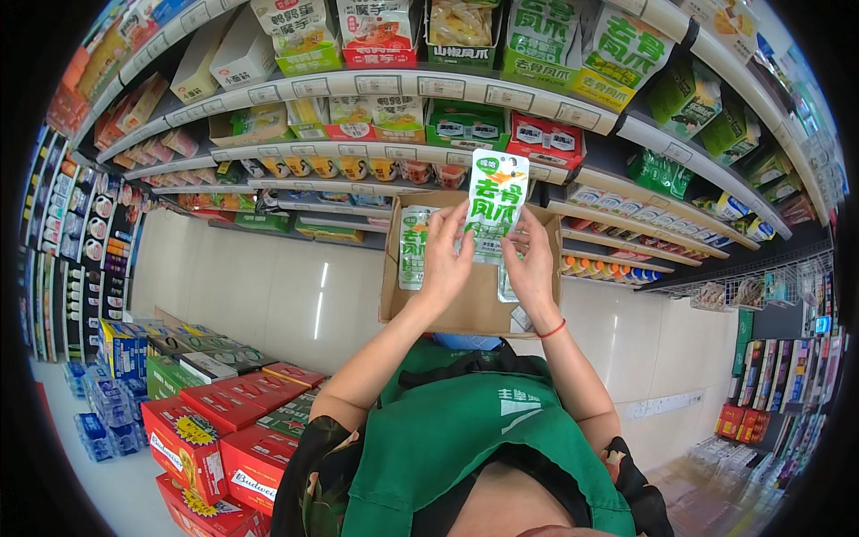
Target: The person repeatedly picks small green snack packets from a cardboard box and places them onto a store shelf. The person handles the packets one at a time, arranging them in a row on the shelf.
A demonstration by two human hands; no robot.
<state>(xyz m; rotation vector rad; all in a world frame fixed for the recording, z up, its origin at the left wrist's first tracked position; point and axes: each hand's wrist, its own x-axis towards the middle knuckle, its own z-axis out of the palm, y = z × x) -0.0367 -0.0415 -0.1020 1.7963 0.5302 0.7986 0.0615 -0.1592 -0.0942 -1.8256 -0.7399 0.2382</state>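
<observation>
Both hands are raised over an open cardboard box (463, 295). Between them stands a white and green snack pouch (496, 194), printed side towards the camera. My left hand (446, 255) grips the pouch's left edge with the fingers, and my right hand (530, 258) has its lower right edge. A second pouch of the same kind (412, 258) lies along the box's left side. Another green and white pouch (506, 285) shows partly beside my right hand. A small pale packet or label (520, 317) is at the box's near right corner.
Shelves (376, 84) with boxed snack pouches curve across the front. Below are cups and cartons (597, 197). Red beer cartons (208, 429) are stacked at the lower left, beside wrapped bottle packs (107, 409). Wire baskets (751, 288) hang at the right. Tiled floor (282, 275) shows around the box.
</observation>
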